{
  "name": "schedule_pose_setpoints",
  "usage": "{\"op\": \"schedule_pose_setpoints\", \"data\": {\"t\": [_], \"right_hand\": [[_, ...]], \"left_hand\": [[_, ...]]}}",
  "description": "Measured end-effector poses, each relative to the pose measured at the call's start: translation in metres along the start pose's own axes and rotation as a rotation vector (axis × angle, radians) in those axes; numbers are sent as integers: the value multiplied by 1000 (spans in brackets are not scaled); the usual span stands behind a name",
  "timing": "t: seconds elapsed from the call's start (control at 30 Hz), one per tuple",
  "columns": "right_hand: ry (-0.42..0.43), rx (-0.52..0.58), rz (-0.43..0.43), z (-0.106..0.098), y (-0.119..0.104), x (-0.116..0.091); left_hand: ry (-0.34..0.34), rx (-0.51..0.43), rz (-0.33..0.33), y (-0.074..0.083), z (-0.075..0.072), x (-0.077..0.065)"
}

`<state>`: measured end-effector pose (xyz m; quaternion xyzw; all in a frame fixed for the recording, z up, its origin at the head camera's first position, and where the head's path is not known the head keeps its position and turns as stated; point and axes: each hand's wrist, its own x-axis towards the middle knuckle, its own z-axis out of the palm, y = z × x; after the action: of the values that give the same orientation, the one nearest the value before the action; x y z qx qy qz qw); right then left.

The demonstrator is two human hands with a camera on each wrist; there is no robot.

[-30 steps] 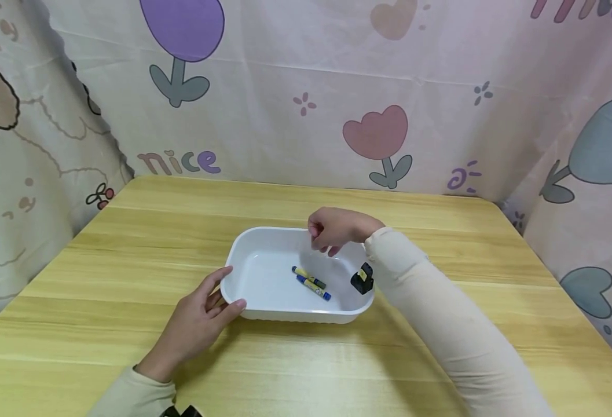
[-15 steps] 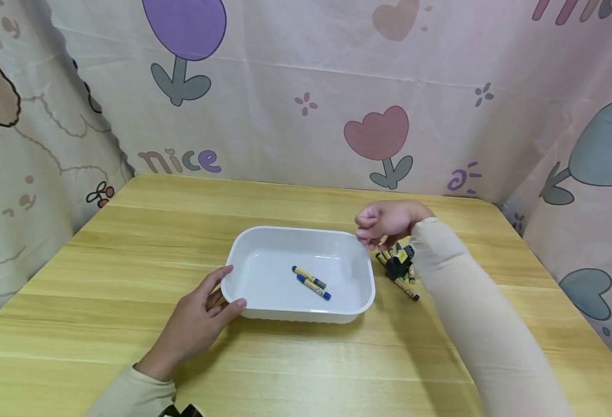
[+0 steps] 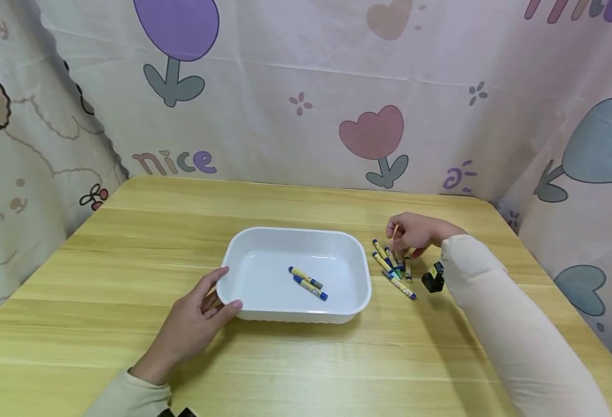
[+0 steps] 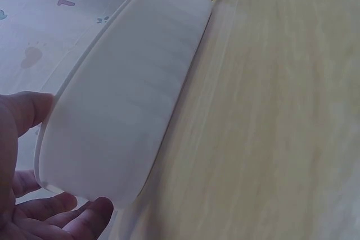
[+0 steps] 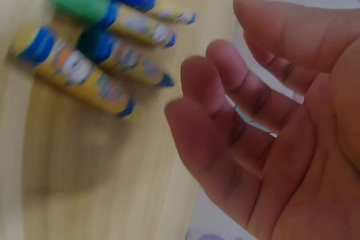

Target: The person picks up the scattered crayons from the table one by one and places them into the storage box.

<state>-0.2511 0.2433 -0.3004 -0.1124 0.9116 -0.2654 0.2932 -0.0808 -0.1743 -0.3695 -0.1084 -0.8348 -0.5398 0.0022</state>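
Observation:
My left hand point(image 3: 191, 318) holds the near left corner of a white plastic basin point(image 3: 295, 317), thumb and fingers spread along its rim and side. Two crayons with yellow wrappers and blue ends lie in it, a dark-tipped crayon point(image 3: 301, 275) and a blue crayon point(image 3: 313, 289). Right of the basin, my right hand point(image 3: 415, 231) hovers over a loose pile of crayons point(image 3: 400, 286). In the right wrist view its fingers are loosely bent and hold nothing, apart from a green crayon point(image 5: 115, 19) and a yellow crayon point(image 5: 79, 74).
The wooden table point(image 3: 306, 370) carries the basin and the pile. A printed cloth point(image 3: 274, 133) hangs behind the table and at both sides. A small black device point(image 3: 433, 278) sits at my right wrist.
From above the basin, my right hand has moved right to the crayon pile, and its fingers have loosened. The left hand, basin and two crayons inside have stayed put.

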Motion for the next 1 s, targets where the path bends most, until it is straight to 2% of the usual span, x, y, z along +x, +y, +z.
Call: {"op": "schedule_pose_setpoints", "data": {"t": [0.3,0.5,0.67,1.0], "right_hand": [[-24,-26,143,1,21,-8],[-32,-11,193,3,26,-9],[-49,3,184,4,31,-8],[-80,-1,71,2,37,-7]], "left_hand": [[-1,-7,-14,2,1,0],[1,-2,-14,3,1,0],[1,-4,-16,3,1,0],[0,-1,-13,4,1,0]]}}
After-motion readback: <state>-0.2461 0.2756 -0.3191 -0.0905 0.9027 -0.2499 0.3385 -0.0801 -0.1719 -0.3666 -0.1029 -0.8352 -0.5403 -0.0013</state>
